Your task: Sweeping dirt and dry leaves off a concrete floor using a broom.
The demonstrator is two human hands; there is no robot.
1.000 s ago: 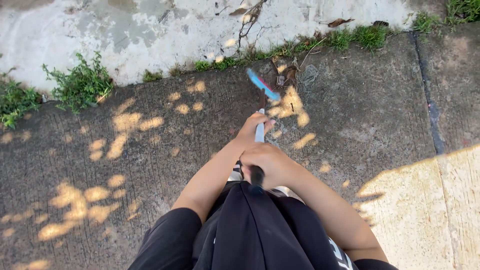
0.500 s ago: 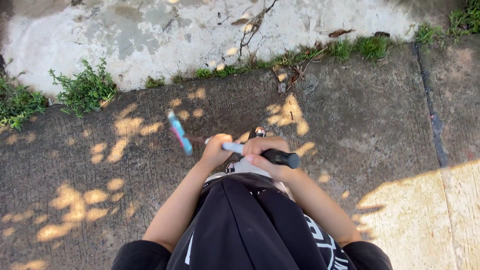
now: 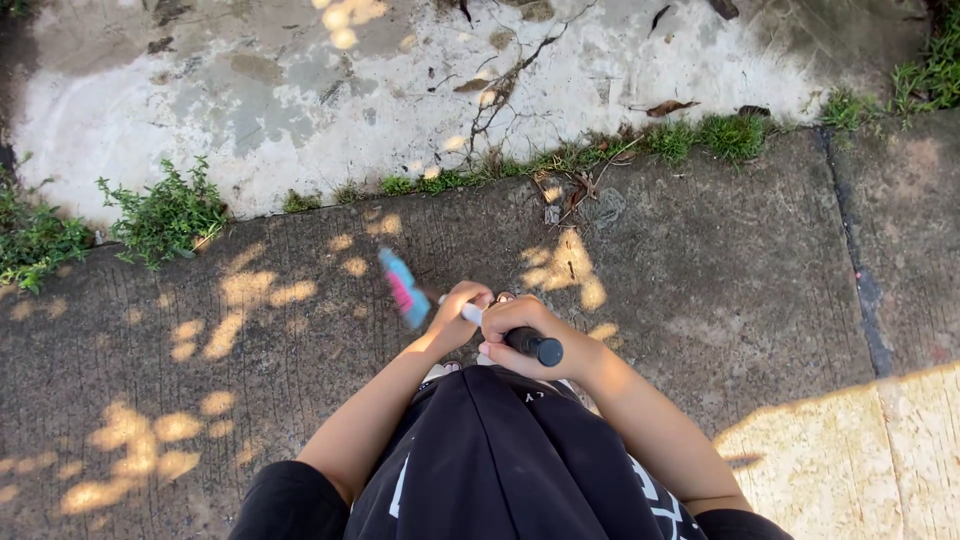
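We see 2 hands meeting at the centre of the frame, both wrapped round 1 long tool (image 3: 470, 315). The left hand (image 3: 458, 318) curls about the pale shaft, fingers closed over it; the right hand (image 3: 530, 325) is fisted round the black grip, whose round end cap pokes out toward the lower right. Holding it at 2 points like this looks to us like a way to steady and steer a long lever. The head (image 3: 403, 287), blue with a pink patch, lies upper left of the hands, blurred, so we cannot tell if it is bristle, plastic or cloth, nor whether it touches the ground.

Below the hands hangs a black garment (image 3: 500, 450), soft and folded, with white marks.

The pavement (image 3: 750, 280) is rough grey concrete, mottled with warm sun patches and cut by a dark joint at the right. Across the top runs a paler slab (image 3: 300, 90), chipped, stained and cracked, with dry leaves on it. Weeds (image 3: 160, 215) and short grass grow along the seam between the 2 surfaces, thickest at the left edge. At lower right the concrete lies in full sun.
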